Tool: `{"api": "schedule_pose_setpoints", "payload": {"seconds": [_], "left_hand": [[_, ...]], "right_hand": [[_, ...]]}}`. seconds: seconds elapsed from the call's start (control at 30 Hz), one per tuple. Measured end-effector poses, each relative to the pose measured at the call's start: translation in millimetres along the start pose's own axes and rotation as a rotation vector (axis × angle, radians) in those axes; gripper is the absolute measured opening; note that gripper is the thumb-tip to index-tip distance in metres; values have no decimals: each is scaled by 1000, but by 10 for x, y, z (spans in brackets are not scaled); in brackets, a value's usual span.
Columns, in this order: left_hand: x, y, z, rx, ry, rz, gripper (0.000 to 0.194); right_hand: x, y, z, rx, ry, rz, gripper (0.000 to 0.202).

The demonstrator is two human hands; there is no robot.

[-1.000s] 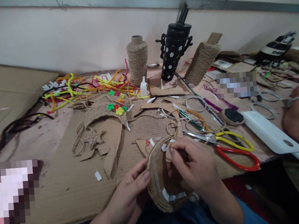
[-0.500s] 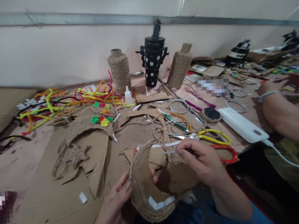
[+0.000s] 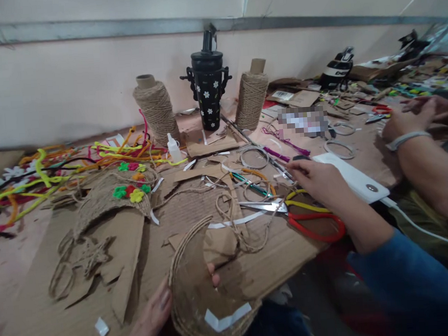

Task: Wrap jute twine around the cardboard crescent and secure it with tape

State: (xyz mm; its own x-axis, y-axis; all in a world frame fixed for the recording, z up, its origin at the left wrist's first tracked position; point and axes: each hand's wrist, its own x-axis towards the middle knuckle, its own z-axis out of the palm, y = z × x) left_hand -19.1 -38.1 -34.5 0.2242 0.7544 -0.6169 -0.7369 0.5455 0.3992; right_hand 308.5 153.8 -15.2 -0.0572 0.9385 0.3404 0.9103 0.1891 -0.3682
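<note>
My left hand point(image 3: 153, 316) holds a curved cardboard piece wrapped in jute twine point(image 3: 202, 292) at the near table edge, thumb on its outer side, a fingertip showing inside. A white tape strip point(image 3: 227, 319) sticks to its inner face. My right hand point(image 3: 315, 179) reaches out over the table, fingers spread, hovering by the white power bank point(image 3: 353, 179) and above the red and yellow scissors point(image 3: 312, 218). It holds nothing. A peeled white strip point(image 3: 235, 221) and loose twine point(image 3: 248, 238) lie between the two hands.
Two jute spools point(image 3: 156, 108) point(image 3: 250, 98) flank a black flowered tumbler point(image 3: 208, 90) at the back. Coloured pipe cleaners point(image 3: 66, 166), a jute piece with flowers point(image 3: 114, 193), a glue bottle point(image 3: 174, 148) and rings point(image 3: 254, 158) lie around. Another person's arm point(image 3: 427, 164) rests at right.
My right hand let go of the white strip at the piece's rim and moved far right toward the power bank. The view swung right; the wrapped piece dropped lower in view.
</note>
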Motion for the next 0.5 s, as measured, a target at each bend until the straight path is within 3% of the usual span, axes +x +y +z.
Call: {"api": "schedule_pose_setpoints", "payload": {"seconds": [0.13, 0.23, 0.33, 0.5], "left_hand": [[7, -24, -9, -2, 9, 14, 22], [-12, -37, 78, -5, -80, 65, 26], [-30, -29, 182, 5, -141, 115, 24], [-51, -22, 217, -12, -135, 95, 30]], "right_hand": [[-23, 9, -10, 2, -31, -42, 23], [-139, -56, -84, 10, 8, -30, 26], [-294, -215, -163, 76, 38, -98, 24], [-505, -607, -205, 249, -22, -321, 16]]}}
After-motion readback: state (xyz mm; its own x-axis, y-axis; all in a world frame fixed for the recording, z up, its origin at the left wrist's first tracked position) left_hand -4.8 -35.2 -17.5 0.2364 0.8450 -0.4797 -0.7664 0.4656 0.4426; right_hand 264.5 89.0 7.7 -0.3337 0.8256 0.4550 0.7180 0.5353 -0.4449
